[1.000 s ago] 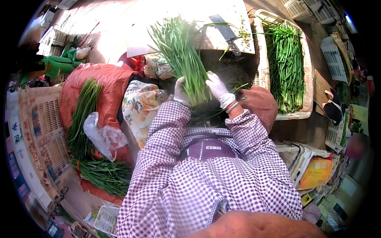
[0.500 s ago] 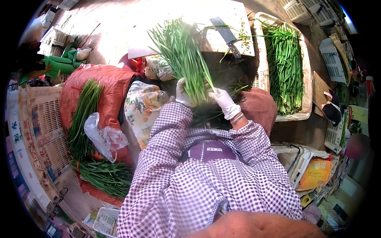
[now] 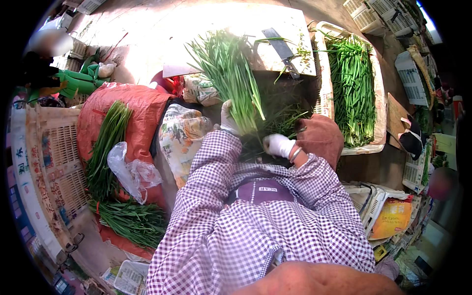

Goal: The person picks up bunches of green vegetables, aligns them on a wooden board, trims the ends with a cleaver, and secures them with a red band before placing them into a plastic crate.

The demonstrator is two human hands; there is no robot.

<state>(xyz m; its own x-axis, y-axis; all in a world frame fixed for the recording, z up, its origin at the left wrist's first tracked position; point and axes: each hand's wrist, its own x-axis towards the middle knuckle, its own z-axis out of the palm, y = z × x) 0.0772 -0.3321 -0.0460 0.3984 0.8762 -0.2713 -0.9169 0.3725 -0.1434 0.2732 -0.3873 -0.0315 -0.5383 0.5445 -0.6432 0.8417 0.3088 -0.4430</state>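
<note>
A bunch of long green garlic chives (image 3: 228,73) stands tilted in front of me, leaves pointing away. My left hand (image 3: 227,119), in a white glove, is closed around its lower stems. Below and to the right of those stems is my right hand (image 3: 280,146), also gloved, apart from the bunch. Its fingers are curled together; whatever may be between them is too small to make out. Loose dark green leaves (image 3: 290,120) lie beyond it. A cleaver (image 3: 280,46) with a dark handle rests on the white board (image 3: 177,69) beyond the bunch.
On the right, a white crate (image 3: 381,113) holds many chives. More chives (image 3: 105,142) and a clear plastic bag (image 3: 130,169) lie on red sheeting (image 3: 147,98) at left. A brown cloth-like bundle (image 3: 319,137) sits beside my right hand. Another person (image 3: 42,73) is at far left.
My right hand has come away from the stems and moved down toward me. The left hand keeps its hold on the chives, and the whole view has shifted slightly.
</note>
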